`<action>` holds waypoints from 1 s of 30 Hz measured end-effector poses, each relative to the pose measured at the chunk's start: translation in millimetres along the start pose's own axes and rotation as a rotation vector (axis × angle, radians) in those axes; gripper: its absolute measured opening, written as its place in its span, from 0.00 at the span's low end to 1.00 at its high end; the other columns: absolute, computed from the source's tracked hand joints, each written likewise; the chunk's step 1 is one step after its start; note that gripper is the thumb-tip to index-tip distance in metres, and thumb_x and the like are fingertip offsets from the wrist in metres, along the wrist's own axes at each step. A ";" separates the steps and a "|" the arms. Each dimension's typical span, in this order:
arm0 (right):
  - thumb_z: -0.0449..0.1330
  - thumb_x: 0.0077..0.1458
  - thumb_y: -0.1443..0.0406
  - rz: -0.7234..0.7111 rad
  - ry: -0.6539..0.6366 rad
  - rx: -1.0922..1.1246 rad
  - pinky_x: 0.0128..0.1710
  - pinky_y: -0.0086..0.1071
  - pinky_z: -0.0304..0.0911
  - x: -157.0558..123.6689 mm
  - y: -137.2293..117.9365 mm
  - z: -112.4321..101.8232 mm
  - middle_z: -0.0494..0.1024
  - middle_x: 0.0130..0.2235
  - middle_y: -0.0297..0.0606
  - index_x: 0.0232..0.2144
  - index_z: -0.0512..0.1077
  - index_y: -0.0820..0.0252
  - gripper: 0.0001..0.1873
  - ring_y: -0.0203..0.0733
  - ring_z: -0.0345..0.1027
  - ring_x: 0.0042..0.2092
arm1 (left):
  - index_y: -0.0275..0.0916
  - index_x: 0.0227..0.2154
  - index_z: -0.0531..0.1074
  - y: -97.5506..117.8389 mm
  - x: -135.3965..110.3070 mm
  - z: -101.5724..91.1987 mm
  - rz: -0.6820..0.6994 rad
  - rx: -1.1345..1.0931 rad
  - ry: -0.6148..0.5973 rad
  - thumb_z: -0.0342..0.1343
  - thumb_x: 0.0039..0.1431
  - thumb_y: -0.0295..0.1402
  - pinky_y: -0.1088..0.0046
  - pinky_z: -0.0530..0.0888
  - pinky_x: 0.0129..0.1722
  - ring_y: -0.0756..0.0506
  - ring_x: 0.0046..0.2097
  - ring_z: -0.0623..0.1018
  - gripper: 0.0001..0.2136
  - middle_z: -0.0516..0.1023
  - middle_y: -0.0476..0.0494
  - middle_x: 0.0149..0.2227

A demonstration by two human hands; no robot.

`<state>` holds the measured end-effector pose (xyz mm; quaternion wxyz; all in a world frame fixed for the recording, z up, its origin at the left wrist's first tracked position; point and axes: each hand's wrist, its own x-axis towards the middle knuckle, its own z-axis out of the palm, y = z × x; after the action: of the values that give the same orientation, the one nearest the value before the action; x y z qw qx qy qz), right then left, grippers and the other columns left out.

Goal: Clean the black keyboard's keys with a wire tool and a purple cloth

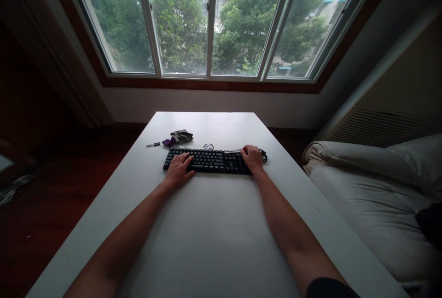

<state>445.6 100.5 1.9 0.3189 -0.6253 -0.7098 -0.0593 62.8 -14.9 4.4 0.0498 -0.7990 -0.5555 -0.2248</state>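
Note:
A black keyboard point(210, 161) lies across the white table in front of me. My left hand point(178, 169) rests over its left end, fingers stretched and apart on the keys, the thumb by the front edge. At the right end, my right hand point(252, 157) is bent over the keys with its fingers drawn together. A thin pale strip point(233, 152) runs along the keyboard's back edge up to those fingertips. Whether the fingers grip it or something else cannot be made out. Part of a black cable point(264, 155) shows behind the right hand.
Behind the keyboard's left end lie a crumpled grey cloth or wrapper point(182, 136), a small purple piece point(169, 142) and a slim dark-ended tool point(154, 144). A small clear item point(208, 147) sits behind the keyboard. To the right stands a pale sofa point(366, 192); a window is ahead.

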 end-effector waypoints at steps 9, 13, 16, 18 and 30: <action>0.58 0.60 0.53 0.162 -0.041 -0.035 0.45 0.38 0.61 0.4 37.5 -2.3 0.76 0.35 0.42 0.28 0.74 0.56 0.16 0.49 0.65 0.42 | 0.43 0.63 0.66 -0.2 -0.1 -1.3 0.001 -0.012 0.004 0.58 0.60 0.44 0.49 0.54 0.70 0.34 0.67 0.62 0.29 0.63 0.38 0.67; 0.58 0.59 0.49 0.227 -0.060 -0.060 0.44 0.39 0.61 -0.3 33.5 -1.5 0.77 0.40 0.44 0.33 0.76 0.56 0.18 0.51 0.66 0.45 | 0.44 0.63 0.65 -0.4 -0.6 -2.1 -0.005 -0.015 -0.004 0.58 0.60 0.45 0.49 0.54 0.70 0.34 0.67 0.63 0.29 0.63 0.38 0.67; 0.58 0.59 0.49 0.269 -0.140 -0.045 0.43 0.39 0.60 0.4 31.2 -1.7 0.78 0.40 0.43 0.36 0.77 0.54 0.17 0.51 0.68 0.44 | 0.44 0.63 0.65 -0.8 -0.6 -1.5 -0.006 -0.018 0.001 0.58 0.60 0.45 0.49 0.54 0.70 0.34 0.67 0.62 0.29 0.63 0.38 0.67; 0.57 0.60 0.49 0.299 -0.193 -0.014 0.44 0.39 0.60 1.0 30.0 -2.3 0.79 0.37 0.40 0.38 0.76 0.54 0.17 0.49 0.70 0.42 | 0.44 0.63 0.65 -0.9 -0.3 -1.1 -0.005 -0.020 0.003 0.58 0.60 0.45 0.49 0.54 0.70 0.34 0.67 0.62 0.29 0.63 0.38 0.67; 0.56 0.56 0.57 0.373 -0.002 0.252 0.38 0.34 0.61 -5.2 36.0 -1.4 0.79 0.33 0.38 0.40 0.76 0.55 0.14 0.44 0.71 0.35 | 0.44 0.63 0.66 1.3 -0.2 -4.0 -0.012 -0.028 -0.010 0.58 0.59 0.44 0.49 0.54 0.70 0.34 0.67 0.62 0.29 0.64 0.38 0.67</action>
<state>479.6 103.0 -11.1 0.3995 -0.7010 -0.5838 0.0906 62.7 -16.9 8.1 0.0344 -0.7973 -0.5574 -0.2290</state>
